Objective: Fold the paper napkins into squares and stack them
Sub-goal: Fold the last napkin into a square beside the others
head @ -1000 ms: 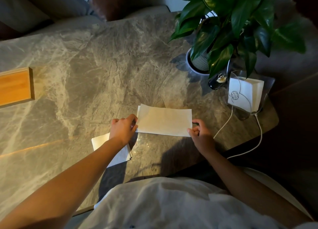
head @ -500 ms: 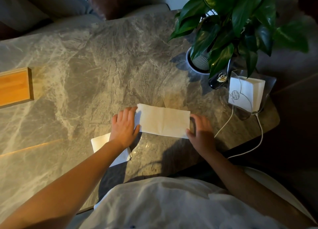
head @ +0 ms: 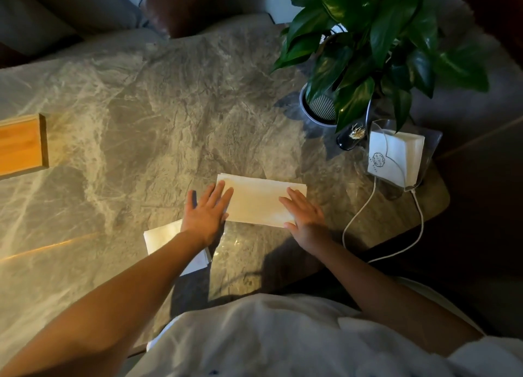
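Note:
A white paper napkin (head: 259, 200), folded into a long rectangle, lies flat on the marble table (head: 147, 116) near its front edge. My left hand (head: 208, 211) rests flat with spread fingers on the napkin's left end. On the right end my right hand (head: 305, 215) presses down flat, fingers apart. Neither hand grips anything. A stack of folded square napkins (head: 165, 236) lies to the lower left, partly hidden under my left forearm.
A clear holder with unfolded napkins (head: 396, 157) stands at the right table edge. Behind it are a potted plant (head: 368, 45) and a small dark bottle (head: 349, 139). A white cable (head: 359, 221) runs off the right edge. A wooden box (head: 21, 146) sits far left.
The napkin went from pinched at its corners to lying flat. Both hands opened and moved onto its two ends, palms down.

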